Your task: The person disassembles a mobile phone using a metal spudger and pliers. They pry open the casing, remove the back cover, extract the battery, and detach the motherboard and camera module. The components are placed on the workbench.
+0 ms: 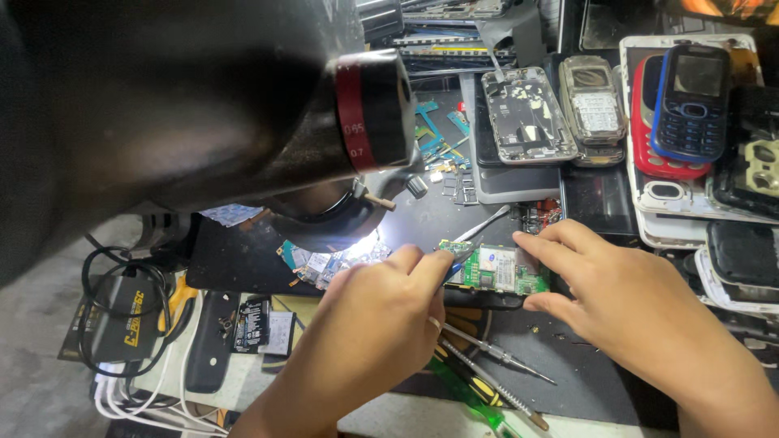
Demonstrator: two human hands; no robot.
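A green circuit board [497, 272] lies on the dark work mat [568, 381] under a lit microscope head [203, 105]. My right hand [625, 300] pinches the board's right edge between thumb and fingers. My left hand [369, 324] grips a thin tool with a blue handle [454, 266], its tip resting on the board's left end. A ring shows on one left finger.
Several opened phones and phone shells [673, 105] pile up at the back right. Tweezers [483, 223] lie behind the board. Screwdrivers [487, 381] rest near the front edge. Loose board pieces [324, 261] sit under the lamp; a black box with coiled cables [122, 320] stands left.
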